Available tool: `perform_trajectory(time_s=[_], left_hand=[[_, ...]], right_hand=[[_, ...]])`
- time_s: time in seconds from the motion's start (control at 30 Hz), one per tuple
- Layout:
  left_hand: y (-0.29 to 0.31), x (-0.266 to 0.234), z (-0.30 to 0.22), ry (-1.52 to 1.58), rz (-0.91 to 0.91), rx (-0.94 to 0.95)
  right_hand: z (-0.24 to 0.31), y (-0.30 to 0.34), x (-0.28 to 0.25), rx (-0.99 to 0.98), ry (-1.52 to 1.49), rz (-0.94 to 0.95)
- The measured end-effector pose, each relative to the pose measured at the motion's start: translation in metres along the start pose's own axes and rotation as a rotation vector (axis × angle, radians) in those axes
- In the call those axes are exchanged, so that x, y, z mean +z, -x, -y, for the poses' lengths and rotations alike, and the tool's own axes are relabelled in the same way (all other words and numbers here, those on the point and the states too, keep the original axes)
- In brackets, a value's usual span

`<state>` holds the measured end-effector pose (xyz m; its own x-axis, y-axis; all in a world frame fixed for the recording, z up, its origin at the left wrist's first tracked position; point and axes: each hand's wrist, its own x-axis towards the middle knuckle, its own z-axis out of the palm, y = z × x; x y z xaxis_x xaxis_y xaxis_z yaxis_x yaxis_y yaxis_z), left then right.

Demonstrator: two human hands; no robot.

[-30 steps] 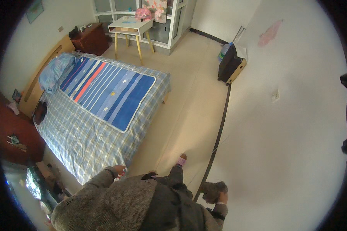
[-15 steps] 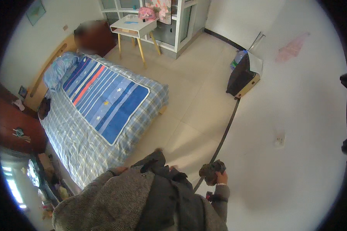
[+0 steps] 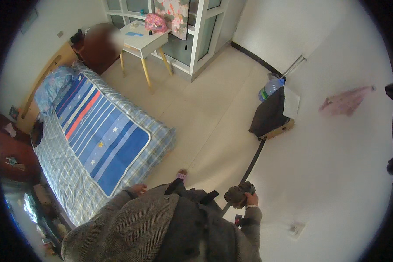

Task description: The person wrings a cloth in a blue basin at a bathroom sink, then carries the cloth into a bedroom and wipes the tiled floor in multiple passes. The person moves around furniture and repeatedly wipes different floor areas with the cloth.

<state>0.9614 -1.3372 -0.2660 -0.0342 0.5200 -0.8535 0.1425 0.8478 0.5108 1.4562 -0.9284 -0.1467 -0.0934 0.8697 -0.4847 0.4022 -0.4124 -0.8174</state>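
My right hand [image 3: 251, 199] is closed on a crumpled grey-brown cloth bundle [image 3: 238, 194], held out beside the wall. The bundle's exact kind cannot be made out. My left hand [image 3: 138, 189] hangs by the near corner of the bed with its fingers loosely apart and nothing visible in it. A blue striped mat [image 3: 113, 131] with stars lies over the plaid bedspread [image 3: 65, 174]. One of my feet in a pinkish slipper [image 3: 182, 174] shows on the floor below my coat.
Against the right wall stands a dark, open-sided box [image 3: 268, 115] with a blue-tinted plastic bottle [image 3: 271, 88] behind it. A small white table [image 3: 146, 41] with yellow legs holds a pink bag [image 3: 156, 23]. Pink cloth [image 3: 347, 101] hangs on the wall above a socket [image 3: 296, 230].
I have moved forward: the box, bed and wall socket sit lower in view. My left hand shows more fully, and a slippered foot has come out ahead. The bundle stays in my right hand.
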Motion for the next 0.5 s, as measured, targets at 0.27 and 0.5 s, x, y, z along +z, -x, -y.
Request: perform_trajectory(time_s=[0.27, 0.5], left_hand=[[-0.039, -0.063, -0.185, 0.547, -0.223, -0.407], [-0.14, -0.073, -0.203, 0.494, -0.142, -0.278]], right_hand=[[0.042, -0.154, -0.012, 0.0, -0.019, -0.095], [0.085, -0.345, 0.001, 0.205, 0.076, 0.054]])
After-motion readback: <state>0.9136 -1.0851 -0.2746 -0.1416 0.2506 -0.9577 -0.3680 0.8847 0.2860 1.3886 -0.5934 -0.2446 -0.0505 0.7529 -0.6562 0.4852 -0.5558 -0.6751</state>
